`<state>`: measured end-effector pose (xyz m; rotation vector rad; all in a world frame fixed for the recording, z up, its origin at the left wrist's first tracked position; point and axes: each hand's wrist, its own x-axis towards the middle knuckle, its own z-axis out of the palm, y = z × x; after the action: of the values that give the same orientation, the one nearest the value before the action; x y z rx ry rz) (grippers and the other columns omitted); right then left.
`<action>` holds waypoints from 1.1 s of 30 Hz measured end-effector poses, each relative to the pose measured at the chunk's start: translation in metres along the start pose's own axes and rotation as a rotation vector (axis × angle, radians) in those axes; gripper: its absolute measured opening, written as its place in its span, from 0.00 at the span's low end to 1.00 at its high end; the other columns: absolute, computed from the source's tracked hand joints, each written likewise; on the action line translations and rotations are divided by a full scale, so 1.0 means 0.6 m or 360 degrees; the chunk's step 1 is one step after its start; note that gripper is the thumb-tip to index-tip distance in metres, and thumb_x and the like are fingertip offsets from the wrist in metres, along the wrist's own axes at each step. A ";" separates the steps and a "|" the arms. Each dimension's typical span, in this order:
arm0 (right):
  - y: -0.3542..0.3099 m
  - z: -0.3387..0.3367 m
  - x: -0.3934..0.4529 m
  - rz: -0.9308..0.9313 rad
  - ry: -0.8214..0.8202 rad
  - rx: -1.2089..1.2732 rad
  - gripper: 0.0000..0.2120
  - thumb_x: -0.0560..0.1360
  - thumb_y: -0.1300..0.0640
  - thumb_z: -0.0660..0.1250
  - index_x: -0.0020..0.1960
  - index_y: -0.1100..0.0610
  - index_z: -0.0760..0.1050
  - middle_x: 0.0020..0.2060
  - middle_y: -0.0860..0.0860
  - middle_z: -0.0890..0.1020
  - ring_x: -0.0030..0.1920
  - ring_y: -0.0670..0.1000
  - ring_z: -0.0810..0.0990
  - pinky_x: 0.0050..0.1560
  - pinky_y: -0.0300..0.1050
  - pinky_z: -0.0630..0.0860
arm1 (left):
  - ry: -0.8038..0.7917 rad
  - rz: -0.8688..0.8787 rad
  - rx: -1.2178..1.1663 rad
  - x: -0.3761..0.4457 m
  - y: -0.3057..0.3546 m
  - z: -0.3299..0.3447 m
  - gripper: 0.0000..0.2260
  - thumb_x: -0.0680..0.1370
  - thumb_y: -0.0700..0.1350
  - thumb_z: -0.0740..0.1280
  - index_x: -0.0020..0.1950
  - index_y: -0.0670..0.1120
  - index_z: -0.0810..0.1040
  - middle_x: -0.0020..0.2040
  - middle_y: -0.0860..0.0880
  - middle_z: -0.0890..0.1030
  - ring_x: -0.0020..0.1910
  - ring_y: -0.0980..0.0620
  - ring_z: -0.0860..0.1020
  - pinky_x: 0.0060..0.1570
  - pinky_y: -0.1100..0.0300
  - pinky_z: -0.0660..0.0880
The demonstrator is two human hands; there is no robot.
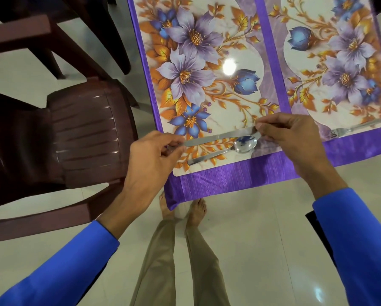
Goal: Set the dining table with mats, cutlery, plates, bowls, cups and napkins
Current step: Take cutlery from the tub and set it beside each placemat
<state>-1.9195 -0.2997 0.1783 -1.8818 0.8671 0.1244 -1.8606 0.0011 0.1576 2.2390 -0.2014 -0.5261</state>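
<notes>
A steel table knife [218,135] lies across the near end of the left floral mat [207,62]. My left hand [149,160] pinches its handle end. The blade tip is pinched by my right hand [293,138]. Just below the knife a steel spoon [227,150] rests on the same mat, bowl to the right. A second floral mat [339,51] lies to the right, with a fork [352,129] at its near edge.
The mats sit on a purple tablecloth [240,175] whose near edge hangs over the white tiled floor. A dark brown plastic chair [81,129] stands at the table's left side. My bare feet are under the table edge.
</notes>
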 end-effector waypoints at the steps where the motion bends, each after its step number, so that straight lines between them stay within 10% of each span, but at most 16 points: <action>1: 0.001 -0.001 0.000 -0.0024 -0.0021 -0.0047 0.07 0.77 0.59 0.76 0.54 0.53 0.87 0.46 0.48 0.88 0.49 0.48 0.87 0.54 0.42 0.83 | 0.0001 0.0046 0.0054 0.000 -0.002 0.000 0.16 0.78 0.50 0.75 0.64 0.47 0.85 0.59 0.50 0.84 0.51 0.59 0.80 0.46 0.75 0.71; 11: 0.008 0.012 -0.018 -0.0257 0.0135 -0.0330 0.07 0.79 0.59 0.72 0.57 0.53 0.85 0.50 0.47 0.87 0.48 0.40 0.84 0.51 0.32 0.80 | -0.0028 0.0117 0.0157 -0.003 -0.013 0.000 0.18 0.78 0.53 0.73 0.66 0.48 0.83 0.62 0.49 0.82 0.53 0.60 0.77 0.43 0.79 0.68; 17: 0.041 0.042 -0.089 -0.0332 0.0326 -0.0267 0.09 0.81 0.54 0.71 0.60 0.54 0.85 0.50 0.47 0.87 0.52 0.43 0.84 0.52 0.31 0.79 | -0.0241 0.0423 0.0565 -0.048 -0.031 0.013 0.28 0.77 0.67 0.62 0.67 0.50 0.82 0.62 0.49 0.83 0.61 0.48 0.78 0.53 0.54 0.77; 33: 0.051 0.043 -0.100 -0.0237 0.0279 -0.0187 0.06 0.80 0.54 0.72 0.56 0.52 0.83 0.46 0.43 0.86 0.49 0.39 0.84 0.50 0.30 0.79 | -0.0211 0.0292 0.0341 -0.033 -0.023 0.012 0.26 0.74 0.61 0.66 0.67 0.49 0.83 0.62 0.48 0.84 0.61 0.56 0.70 0.54 0.58 0.71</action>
<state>-1.9752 -0.2548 0.1696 -2.0840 0.8488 -0.0840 -1.8822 0.0115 0.1490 2.3622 -0.5494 -0.5759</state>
